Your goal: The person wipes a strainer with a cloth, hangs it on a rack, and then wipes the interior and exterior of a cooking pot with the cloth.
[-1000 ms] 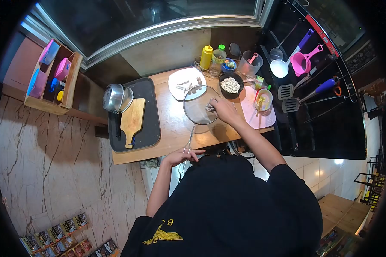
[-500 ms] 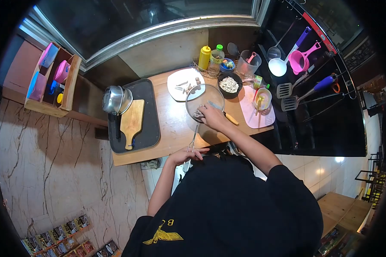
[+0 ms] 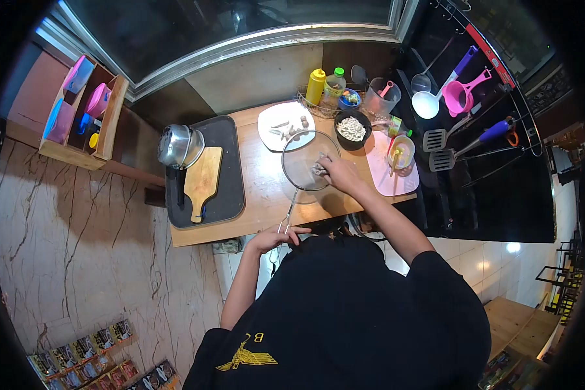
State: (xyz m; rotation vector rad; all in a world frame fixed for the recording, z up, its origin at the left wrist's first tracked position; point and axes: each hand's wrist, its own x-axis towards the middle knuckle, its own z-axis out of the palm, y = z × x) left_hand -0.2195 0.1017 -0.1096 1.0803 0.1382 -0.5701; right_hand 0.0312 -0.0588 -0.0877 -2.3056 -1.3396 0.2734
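Observation:
A round mesh strainer (image 3: 299, 162) is over the near middle of the table, its long wire handle pointing towards me. My left hand (image 3: 270, 240) holds the end of that handle at the table's front edge, fingers partly extended. My right hand (image 3: 342, 175) is at the strainer's right side, its fingertips closed on small greyish-white chopped pieces (image 3: 318, 166) inside the mesh. Just beyond, a black bowl (image 3: 351, 131) holds similar pale chopped pieces. A white plate (image 3: 273, 119) with pale strips and small round lumps lies behind the strainer.
On the left, a dark tray (image 3: 231, 175) carries a metal pot (image 3: 175, 147) and a wooden cutting board (image 3: 203, 179). A pink board (image 3: 387, 179) with a small tub (image 3: 403, 151) lies right. Bottles, including a yellow one (image 3: 315, 86), stand behind. Utensils hang at right.
My right hand has shifted right inside the strainer, with pale pieces at its fingertips. The knife seen beside it before is now hidden. My left hand stays at the handle.

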